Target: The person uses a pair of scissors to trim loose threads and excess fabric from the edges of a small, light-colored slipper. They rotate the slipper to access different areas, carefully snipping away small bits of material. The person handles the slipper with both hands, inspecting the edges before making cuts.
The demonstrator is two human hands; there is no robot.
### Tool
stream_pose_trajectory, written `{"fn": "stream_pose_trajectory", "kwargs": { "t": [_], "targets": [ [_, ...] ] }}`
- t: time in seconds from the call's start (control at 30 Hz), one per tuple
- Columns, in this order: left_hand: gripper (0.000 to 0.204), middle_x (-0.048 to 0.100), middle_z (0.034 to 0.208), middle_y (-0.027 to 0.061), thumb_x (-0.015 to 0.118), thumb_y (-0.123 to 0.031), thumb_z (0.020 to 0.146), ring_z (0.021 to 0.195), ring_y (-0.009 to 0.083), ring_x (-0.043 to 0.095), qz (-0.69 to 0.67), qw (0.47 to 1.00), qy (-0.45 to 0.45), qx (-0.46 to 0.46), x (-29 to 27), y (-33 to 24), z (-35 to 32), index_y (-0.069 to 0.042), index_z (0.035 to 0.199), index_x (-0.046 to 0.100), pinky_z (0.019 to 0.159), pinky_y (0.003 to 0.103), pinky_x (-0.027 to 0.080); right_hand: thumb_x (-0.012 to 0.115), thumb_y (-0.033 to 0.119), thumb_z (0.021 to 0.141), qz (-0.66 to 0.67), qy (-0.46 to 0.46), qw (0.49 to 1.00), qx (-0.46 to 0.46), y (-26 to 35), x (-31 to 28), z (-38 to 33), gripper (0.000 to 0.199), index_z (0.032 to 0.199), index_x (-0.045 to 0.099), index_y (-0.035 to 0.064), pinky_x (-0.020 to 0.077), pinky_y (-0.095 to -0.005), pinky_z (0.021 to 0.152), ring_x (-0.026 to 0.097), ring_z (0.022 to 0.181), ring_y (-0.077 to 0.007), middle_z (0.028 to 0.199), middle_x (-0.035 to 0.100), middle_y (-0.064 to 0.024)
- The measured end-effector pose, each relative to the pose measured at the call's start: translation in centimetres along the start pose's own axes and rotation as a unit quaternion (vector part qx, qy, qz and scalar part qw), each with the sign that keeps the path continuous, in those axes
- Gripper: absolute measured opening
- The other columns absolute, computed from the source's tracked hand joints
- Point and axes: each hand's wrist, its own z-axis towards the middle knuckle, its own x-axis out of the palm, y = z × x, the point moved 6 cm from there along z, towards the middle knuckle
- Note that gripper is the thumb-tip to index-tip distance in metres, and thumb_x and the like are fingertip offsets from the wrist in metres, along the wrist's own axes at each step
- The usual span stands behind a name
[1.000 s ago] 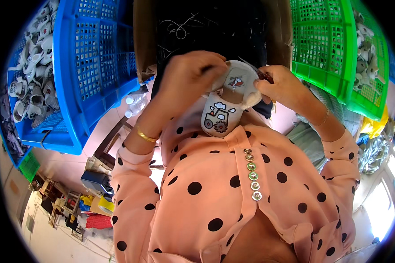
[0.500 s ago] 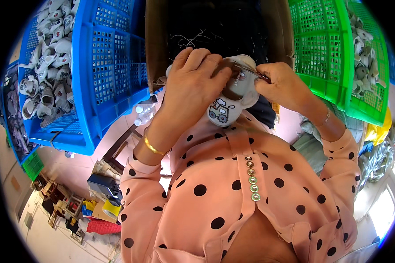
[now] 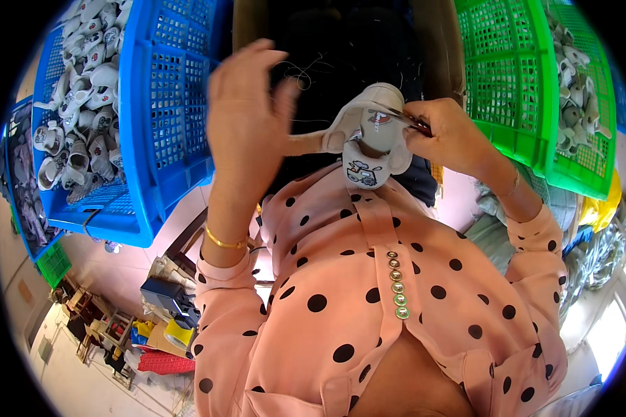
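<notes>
A small white baby shoe [image 3: 368, 142] with a cartoon print is held up in front of my chest. My left hand [image 3: 247, 121] is at its left side, the thumb pressed against the shoe's strap while the other fingers are lifted and spread. My right hand [image 3: 452, 135] is at the shoe's right side, closed on a small pair of thread snips [image 3: 396, 115] whose blades lie against the top of the shoe. My pink blouse with black dots [image 3: 368, 299] fills the lower part of the view.
A blue crate [image 3: 167, 118] at the left holds several similar white shoes [image 3: 76, 104]. A green crate [image 3: 515, 83] at the right holds more shoes. Dark cloth with loose threads [image 3: 341, 48] lies between them. Boxes and clutter [image 3: 160, 306] are on the floor at lower left.
My left hand has opened its fingers and drawn back to the left, uncovering the shoe. The shoe has turned, and the snips now rest on its top.
</notes>
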Motion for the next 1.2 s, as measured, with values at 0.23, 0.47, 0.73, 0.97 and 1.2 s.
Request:
{"fn": "stream_pose_trajectory", "kwargs": {
  "t": [0.23,0.47,0.73,0.97,1.2],
  "targets": [
    [0.042,0.068,0.087,0.0189,0.068,-0.015,0.085,0.078,0.035,0.066,-0.123,0.922,0.34,-0.138,6.3,-3.0,-2.6,-0.004,0.124,0.054,0.069,0.039,0.053,0.061,0.016,0.077,-0.021,0.005,0.998,-0.055,1.9,-0.5,1.4,0.021,0.073,0.056,-0.0048,0.0408,-0.0333,0.051,0.037,0.05,-0.0206,0.057,0.047,-0.0159],
    [0.041,0.066,0.105,0.0203,0.049,-0.001,0.089,0.089,0.0284,0.07,-0.494,0.798,0.234,-0.254,7.8,-1.6,-5.9,0.001,0.129,0.045,0.078,0.035,0.057,0.06,0.02,0.078,0.025,-0.026,0.999,0.015,-0.7,0.3,2.2,0.03,0.07,0.054,-0.0078,0.0384,-0.0337,0.05,0.035,0.051,-0.0145,0.055,0.039,-0.013],
    [0.027,0.068,0.105,0.0119,0.058,0.001,0.086,0.101,0.0275,0.063,-0.053,0.993,-0.009,-0.103,0.4,2.5,-4.1,-0.006,0.11,0.064,0.091,0.038,0.049,0.059,0.022,0.079,0.024,0.007,0.999,0.041,-1.7,0.6,2.3,0.032,0.07,0.052,-0.0085,0.0388,-0.0344,0.05,0.034,0.051,-0.0161,0.054,0.039,-0.0135],
    [0.015,0.068,0.088,0.0074,0.075,-0.015,0.079,0.087,0.0237,0.06,-0.032,0.984,0.174,0.012,3.3,-3.1,-3.0,-0.007,0.089,0.068,0.083,0.038,0.046,0.059,0.021,0.078,-0.007,0.032,0.999,0.02,-0.6,0.5,2.4,0.031,0.069,0.051,-0.0079,0.0383,-0.0339,0.049,0.033,0.05,-0.0162,0.054,0.038,-0.013],
    [0.014,0.066,0.082,0.0085,0.068,-0.018,0.089,0.081,0.0242,0.061,-0.005,0.985,0.081,-0.155,1.7,2.9,-3.5,-0.005,0.084,0.064,0.08,0.04,0.046,0.055,0.01,0.076,0.006,0.047,0.997,0.055,-1.3,0.0,1.7,0.018,0.076,0.057,-0.0085,0.0342,-0.0295,0.049,0.036,0.055,-0.0083,0.056,0.039,-0.0087]
  ]
}}
